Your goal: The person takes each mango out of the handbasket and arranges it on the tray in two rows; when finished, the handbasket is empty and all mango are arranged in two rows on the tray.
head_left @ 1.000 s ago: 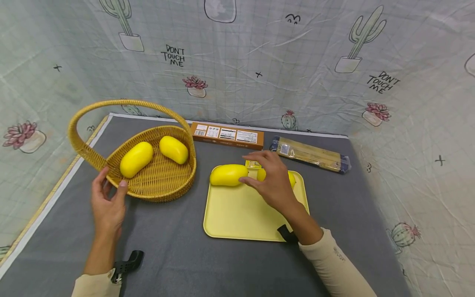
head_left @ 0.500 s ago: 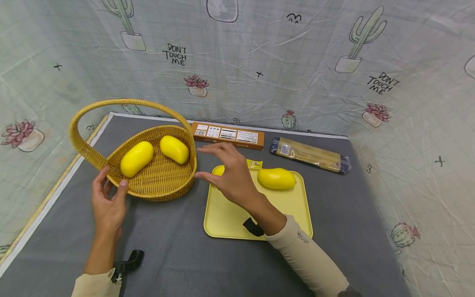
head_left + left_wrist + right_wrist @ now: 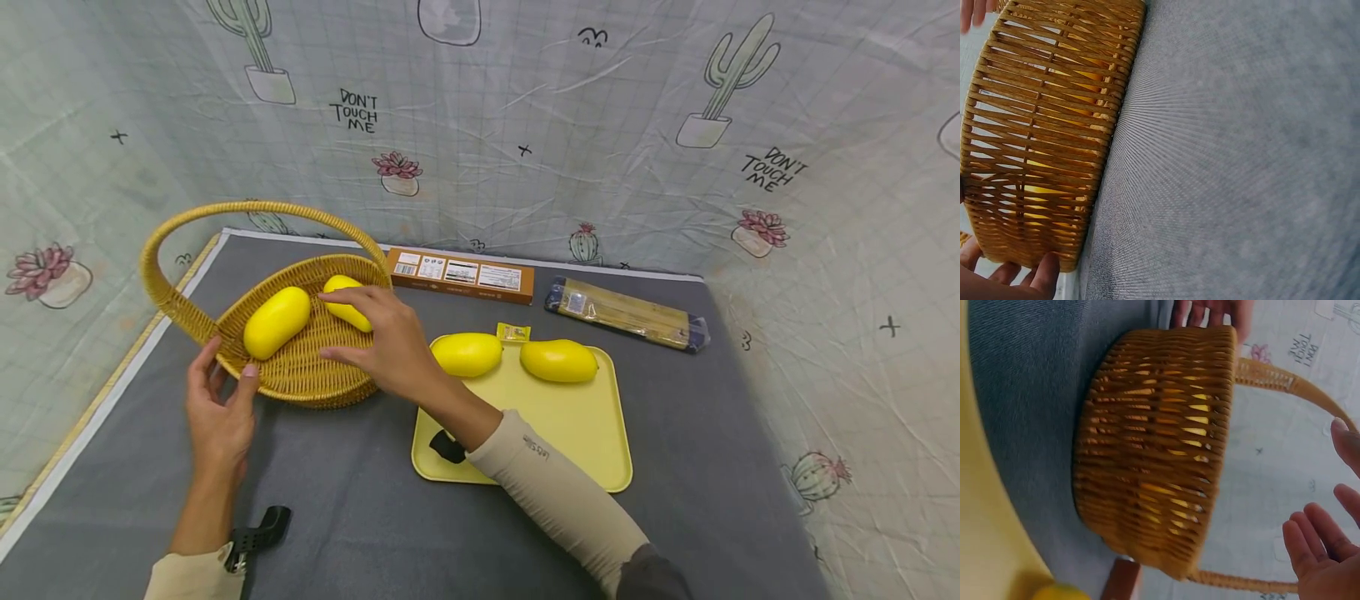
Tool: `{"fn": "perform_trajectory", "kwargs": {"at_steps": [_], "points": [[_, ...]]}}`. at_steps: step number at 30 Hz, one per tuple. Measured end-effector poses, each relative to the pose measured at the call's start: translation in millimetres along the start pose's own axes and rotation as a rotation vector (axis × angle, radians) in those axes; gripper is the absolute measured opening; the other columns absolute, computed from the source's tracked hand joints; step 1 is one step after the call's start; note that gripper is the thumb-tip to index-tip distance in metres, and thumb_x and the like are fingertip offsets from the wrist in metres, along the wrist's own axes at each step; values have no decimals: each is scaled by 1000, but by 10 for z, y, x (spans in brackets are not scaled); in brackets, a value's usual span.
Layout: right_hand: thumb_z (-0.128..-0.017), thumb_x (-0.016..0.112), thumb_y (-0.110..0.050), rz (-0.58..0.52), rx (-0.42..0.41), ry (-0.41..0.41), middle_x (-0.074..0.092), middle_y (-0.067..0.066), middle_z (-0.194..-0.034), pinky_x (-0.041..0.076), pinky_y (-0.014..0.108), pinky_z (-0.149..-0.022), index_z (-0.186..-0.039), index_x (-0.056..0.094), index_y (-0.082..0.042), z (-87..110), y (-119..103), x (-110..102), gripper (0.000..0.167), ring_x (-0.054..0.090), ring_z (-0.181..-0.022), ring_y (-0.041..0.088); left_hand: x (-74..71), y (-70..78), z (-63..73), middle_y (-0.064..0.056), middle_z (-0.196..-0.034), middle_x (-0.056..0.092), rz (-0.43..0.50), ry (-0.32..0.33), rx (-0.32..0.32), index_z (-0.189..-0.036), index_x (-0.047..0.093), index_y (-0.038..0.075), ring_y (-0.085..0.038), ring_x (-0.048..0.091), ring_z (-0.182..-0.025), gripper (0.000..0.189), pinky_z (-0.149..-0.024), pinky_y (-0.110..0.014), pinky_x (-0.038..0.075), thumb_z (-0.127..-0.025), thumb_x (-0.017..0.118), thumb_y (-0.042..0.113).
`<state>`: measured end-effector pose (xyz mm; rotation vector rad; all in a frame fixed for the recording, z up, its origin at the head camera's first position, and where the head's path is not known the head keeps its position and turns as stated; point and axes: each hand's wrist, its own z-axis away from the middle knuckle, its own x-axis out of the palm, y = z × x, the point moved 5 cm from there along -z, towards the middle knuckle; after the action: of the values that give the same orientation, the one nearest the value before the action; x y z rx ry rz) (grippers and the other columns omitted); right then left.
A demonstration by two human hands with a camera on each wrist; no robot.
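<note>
The basket [image 3: 315, 401] stands upright on the left part of the bench [image 3: 352, 517], its tall handle arching above. Inside lie two mangoes: the left mango [image 3: 277, 323] in full view, the right mango [image 3: 352, 316] partly hidden behind the right hand [image 3: 390, 342]. That hand is over the basket's right side, thumb and fingers wide apart, nothing between them. The left hand [image 3: 222, 417] holds the basket by its near left edge, thumb at the rim.

Right of the basket is a yellow tray [image 3: 540, 433], with a third mango [image 3: 468, 355] and a fourth mango [image 3: 559, 361] side by side along its far edge. A small packet [image 3: 513, 332] is just behind them. Farther back are a brown box [image 3: 461, 277] and, to its right, a wrapped bundle [image 3: 628, 313]. A cactus-print sheet [image 3: 525, 100] hangs behind.
</note>
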<state>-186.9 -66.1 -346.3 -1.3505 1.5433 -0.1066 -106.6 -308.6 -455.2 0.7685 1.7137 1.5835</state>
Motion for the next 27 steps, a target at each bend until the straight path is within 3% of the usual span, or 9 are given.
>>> {"fn": "perform_trajectory", "kwargs": {"at_steps": [12,18,21,23,27], "points": [[-89,86,-37,-38,137,13,65,-5,-148,45,23,-114,-148,62,-23,-389,254,443,65,57,-139,11,-6,31,-4,-1,-171,34,-20,1,-11,-163,40,26,-23,32,-160,65,-130,-44,30,-104,67,14],[-90,86,-36,-41,265,-12,61,-7,-153,47,30,-115,-150,59,-28,-535,410,572,66,54,-144,14,-9,36,-10,0,-172,32,-52,-10,-17,-163,38,28,-22,30,-161,66,-117,-16,39,-105,66,14],[-91,85,-34,-57,320,-22,58,-6,-153,47,32,-115,-151,58,-28,-595,484,628,66,51,-145,15,-16,34,-13,0,-172,31,-52,-10,-16,-163,38,28,-22,30,-162,66,-110,-9,41,-105,66,15],[-92,85,-33,-64,350,-21,58,-5,-152,47,31,-114,-151,58,-27,-630,532,659,65,51,-144,15,-17,36,-14,0,-172,32,-48,-11,-16,-163,38,27,-22,30,-162,66,-115,-14,40,-105,66,15],[-93,84,-32,-42,385,-20,59,-6,-149,47,28,-112,-150,59,-27,-684,607,711,62,52,-141,14,-13,37,-14,0,-173,31,-32,-12,-23,-163,38,27,-22,29,-162,66,-129,-37,31,-105,66,15]]}}
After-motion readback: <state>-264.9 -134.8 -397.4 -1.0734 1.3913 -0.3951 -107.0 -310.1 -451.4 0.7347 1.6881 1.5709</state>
